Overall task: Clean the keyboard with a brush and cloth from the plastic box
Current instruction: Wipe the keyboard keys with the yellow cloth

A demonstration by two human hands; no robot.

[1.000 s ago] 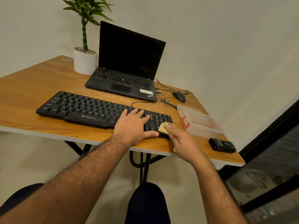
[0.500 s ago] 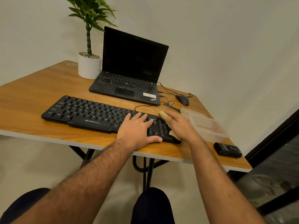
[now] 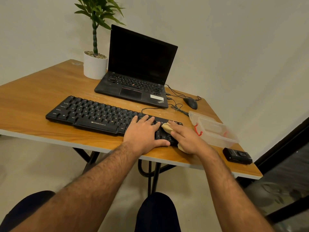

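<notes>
From the head camera I see my left hand (image 3: 143, 131) lying flat on the right part of the black keyboard (image 3: 93, 114), fingers straight and spread over the keys, thumb along the near edge. My right hand (image 3: 185, 138) sits just beside it on the keyboard's right end, fingers extended and pressing a yellowish cloth (image 3: 167, 127) down onto the keys; the cloth shows past the fingertips and again under the heel of the palm, so the hand covers most of it, and nothing shows the fingers curling round it. The keyboard lies near the front edge of the wooden table (image 3: 33, 91). Just right of my right hand stands the clear plastic box (image 3: 215, 131) with red clasps, its lid (image 3: 199, 115) lying behind it. I cannot make out a brush. Behind the keyboard an open laptop (image 3: 138, 67) has a dark screen, with a potted plant (image 3: 95, 64) to its left and a wired mouse (image 3: 190, 103) to its right. A small black device (image 3: 237, 155) rests near the table's right front corner
</notes>
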